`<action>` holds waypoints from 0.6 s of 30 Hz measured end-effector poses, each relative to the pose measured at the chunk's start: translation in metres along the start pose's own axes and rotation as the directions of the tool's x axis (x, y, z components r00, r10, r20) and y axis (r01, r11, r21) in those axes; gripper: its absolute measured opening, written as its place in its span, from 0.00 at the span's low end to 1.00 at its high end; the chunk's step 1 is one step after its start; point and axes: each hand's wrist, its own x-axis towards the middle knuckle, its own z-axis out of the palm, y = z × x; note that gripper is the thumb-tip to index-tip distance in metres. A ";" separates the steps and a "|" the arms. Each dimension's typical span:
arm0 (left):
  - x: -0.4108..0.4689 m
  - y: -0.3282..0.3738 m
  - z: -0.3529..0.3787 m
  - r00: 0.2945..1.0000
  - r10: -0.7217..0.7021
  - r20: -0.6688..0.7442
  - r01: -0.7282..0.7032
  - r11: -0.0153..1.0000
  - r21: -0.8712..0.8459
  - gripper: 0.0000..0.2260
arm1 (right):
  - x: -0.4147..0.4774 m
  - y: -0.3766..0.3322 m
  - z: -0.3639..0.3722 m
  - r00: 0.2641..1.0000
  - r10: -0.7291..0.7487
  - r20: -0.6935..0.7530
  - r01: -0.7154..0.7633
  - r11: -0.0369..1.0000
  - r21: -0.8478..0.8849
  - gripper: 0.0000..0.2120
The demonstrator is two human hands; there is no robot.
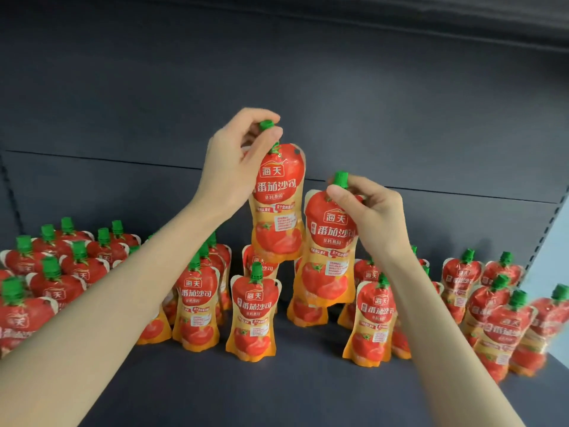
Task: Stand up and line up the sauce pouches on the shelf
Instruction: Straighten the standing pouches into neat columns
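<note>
Dozens of standing pouches [252,315] fill the shelf [215,389], leaving a front gap mid-row. Above it, two hang upright by their caps [340,179]: my right hand [374,217] pinches the lower pouch [329,251], nearer that gap; my left hand [231,171] pinches the higher pouch [277,204].
</note>
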 end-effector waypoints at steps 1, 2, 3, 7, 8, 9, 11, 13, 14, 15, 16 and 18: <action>-0.002 0.009 -0.004 0.999 0.029 -0.031 -0.028 1.000 0.013 0.10 | -0.002 -0.007 0.000 1.000 -0.023 -0.017 0.023 1.000 0.018 0.05; -0.005 0.018 -0.008 0.997 0.051 -0.057 -0.049 0.998 0.026 0.11 | -0.004 -0.014 -0.001 0.999 -0.039 -0.032 0.040 0.998 0.040 0.05; -0.009 0.025 -0.013 0.995 0.067 -0.076 -0.064 0.997 0.037 0.11 | -0.007 -0.019 -0.001 0.998 -0.049 -0.041 0.051 0.997 0.063 0.05; -0.039 0.038 -0.027 0.994 0.042 -0.099 -0.036 0.997 0.070 0.10 | -0.029 -0.026 0.008 1.000 -0.030 -0.009 0.031 0.988 0.152 0.05; -0.051 0.037 -0.031 0.994 0.018 -0.105 -0.010 0.997 0.073 0.10 | -0.036 -0.024 0.012 1.000 -0.013 0.008 0.011 0.985 0.170 0.05; -0.064 0.035 -0.036 0.993 -0.013 -0.114 0.021 0.997 0.073 0.09 | -0.043 -0.021 0.018 1.000 0.008 0.031 -0.013 0.983 0.184 0.06; -0.091 0.028 -0.046 0.989 -0.081 -0.123 0.090 0.994 0.069 0.09 | -0.059 -0.010 0.033 0.996 0.048 0.073 -0.061 0.980 0.189 0.05; -0.115 0.019 -0.057 0.980 -0.155 -0.124 0.164 0.984 0.070 0.08 | -0.074 0.001 0.051 0.989 0.096 0.114 -0.115 0.978 0.176 0.05; -0.126 0.014 -0.063 0.974 -0.193 -0.121 0.202 0.977 0.070 0.08 | -0.081 0.007 0.061 0.984 0.119 0.135 -0.141 0.976 0.169 0.05; -0.136 0.008 -0.070 0.966 -0.231 -0.119 0.240 0.968 0.067 0.08 | -0.087 0.012 0.071 0.978 0.138 0.157 -0.164 0.972 0.166 0.05; -0.144 0.002 -0.076 0.957 -0.266 -0.116 0.274 0.960 0.060 0.08 | -0.093 0.016 0.081 0.972 0.154 0.178 -0.183 0.969 0.163 0.05; -0.159 -0.012 -0.091 0.941 -0.323 -0.101 0.329 0.943 0.056 0.07 | -0.103 0.022 0.102 0.961 0.180 0.211 -0.218 0.961 0.171 0.06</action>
